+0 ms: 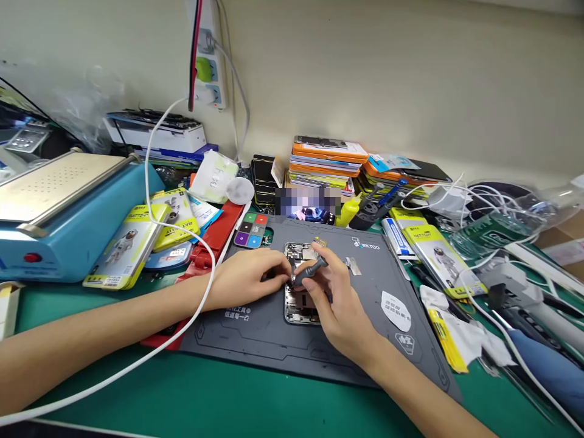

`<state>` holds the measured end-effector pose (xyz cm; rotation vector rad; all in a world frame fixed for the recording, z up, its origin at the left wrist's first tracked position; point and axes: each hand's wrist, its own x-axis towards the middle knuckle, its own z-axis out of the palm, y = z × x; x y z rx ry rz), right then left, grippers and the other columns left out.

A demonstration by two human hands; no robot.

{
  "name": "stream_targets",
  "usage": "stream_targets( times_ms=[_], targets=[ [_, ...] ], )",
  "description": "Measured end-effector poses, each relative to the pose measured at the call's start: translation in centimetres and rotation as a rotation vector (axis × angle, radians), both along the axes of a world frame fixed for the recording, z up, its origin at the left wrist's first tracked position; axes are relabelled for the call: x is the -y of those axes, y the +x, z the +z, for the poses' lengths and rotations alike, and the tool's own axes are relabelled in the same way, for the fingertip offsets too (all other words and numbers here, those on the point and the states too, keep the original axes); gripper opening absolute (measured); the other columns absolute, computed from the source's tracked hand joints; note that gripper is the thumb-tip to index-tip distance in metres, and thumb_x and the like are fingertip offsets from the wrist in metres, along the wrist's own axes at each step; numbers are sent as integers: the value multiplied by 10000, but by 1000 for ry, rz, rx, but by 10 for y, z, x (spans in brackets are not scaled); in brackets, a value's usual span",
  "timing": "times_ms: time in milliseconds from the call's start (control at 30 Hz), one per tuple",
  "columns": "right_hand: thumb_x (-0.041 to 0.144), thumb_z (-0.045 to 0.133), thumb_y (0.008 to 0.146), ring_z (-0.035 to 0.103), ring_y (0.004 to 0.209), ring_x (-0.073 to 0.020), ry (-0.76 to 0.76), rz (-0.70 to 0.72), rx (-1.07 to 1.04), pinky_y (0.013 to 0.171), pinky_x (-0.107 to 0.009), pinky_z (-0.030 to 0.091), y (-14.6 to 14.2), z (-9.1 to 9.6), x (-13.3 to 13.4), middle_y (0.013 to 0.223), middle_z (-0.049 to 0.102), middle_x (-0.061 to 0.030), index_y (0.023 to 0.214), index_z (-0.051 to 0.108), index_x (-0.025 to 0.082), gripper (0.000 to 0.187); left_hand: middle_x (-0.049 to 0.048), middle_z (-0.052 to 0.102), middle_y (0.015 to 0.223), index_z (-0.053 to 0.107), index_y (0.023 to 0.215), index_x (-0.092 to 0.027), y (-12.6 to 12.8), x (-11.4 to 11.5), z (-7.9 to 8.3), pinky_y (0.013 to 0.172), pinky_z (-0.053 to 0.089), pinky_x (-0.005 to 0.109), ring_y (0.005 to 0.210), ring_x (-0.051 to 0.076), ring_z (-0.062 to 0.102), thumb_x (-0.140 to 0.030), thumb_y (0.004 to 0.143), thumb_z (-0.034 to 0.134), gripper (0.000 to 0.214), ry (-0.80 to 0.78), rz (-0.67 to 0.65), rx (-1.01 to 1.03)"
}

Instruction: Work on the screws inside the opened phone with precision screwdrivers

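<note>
An opened phone (298, 252) with its back off lies face down on a dark grey work mat (269, 328). My left hand (249, 280) rests on the phone's left edge, fingers curled and pressing on it. My right hand (335, 298) is closed round a grey screwdriver (310, 271), whose tip points down into the middle of the phone. The phone's lower half is partly hidden by my right hand.
A blue heating machine (55, 213) stands at the left. Yellow battery packs (132, 243) lie beside it. A white cable (150, 176) crosses my left arm. Stacked boxes (326, 161) sit at the back, with cables and tools (502, 274) at the right.
</note>
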<state>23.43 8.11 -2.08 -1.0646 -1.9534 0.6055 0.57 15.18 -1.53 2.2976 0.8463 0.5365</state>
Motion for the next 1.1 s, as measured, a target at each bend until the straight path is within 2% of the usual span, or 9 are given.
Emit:
stream_targets(
  times_ms=[100,167,300,400,533,633,767,900,1100],
  targets=[
    [159,491,1096,733,1016,-146,21,-1,15,926,-327,631,0,1,0,1267,705,-50,1637,249,384,634,-27,719,1037,680,1056,-235,-1,0,0,871,451,270,1013,164,655,-240,1010,610,83,21,-56,12],
    [149,520,1081,737,997,-141,41,15,32,925,-325,632,0,3,1,1342,681,-57,1623,283,390,639,-20,716,1050,680,1038,-228,-1,-1,-1,876,446,273,1023,165,649,-249,1020,617,69,26,-89,20],
    [116,492,1071,739,1098,-168,60,47,66,988,-363,624,0,7,2,1472,616,-106,1637,270,348,651,-12,717,1079,679,1049,-226,-1,-3,-2,915,442,279,1054,165,643,-235,1032,618,64,22,-114,40],
    [114,492,1066,738,1113,-177,68,59,80,960,-355,634,0,8,1,1414,640,-115,1649,253,331,667,-14,715,1060,680,1045,-226,-1,-4,-4,909,441,280,1044,166,639,-239,1034,625,58,22,-125,52],
    [121,574,1042,735,1044,-153,91,77,74,915,-319,642,0,5,0,1372,650,-71,1624,295,384,697,-18,717,1069,685,1043,-224,0,-4,-6,913,440,283,1052,166,641,-247,1031,641,51,29,-122,64],
    [78,508,1044,712,1145,-173,91,81,69,975,-349,624,0,4,2,1428,621,-82,1633,287,365,691,-21,721,1068,695,1044,-223,-1,-4,-6,911,443,283,1043,163,647,-240,1028,645,56,25,-121,64],
    [90,531,1041,717,1077,-162,76,69,49,936,-334,636,0,5,5,1392,618,-82,1651,256,362,723,-17,718,1074,696,1056,-217,-1,-5,-5,917,440,274,1049,157,646,-225,1023,655,53,23,-124,65],
    [77,458,1060,721,1043,-168,61,66,22,925,-365,643,-1,4,5,1375,626,-91,1660,242,363,699,-20,725,1075,698,1057,-220,-1,-6,-4,925,443,268,1050,152,653,-203,1019,661,56,19,-132,67],
    [119,586,1044,744,1094,-188,34,28,-27,879,-335,681,-4,1,5,1345,622,-91,1636,279,378,716,-11,731,1061,706,1047,-217,-3,-6,-1,880,458,269,1018,160,667,-214,1007,689,44,-2,-129,52]
  ],
)
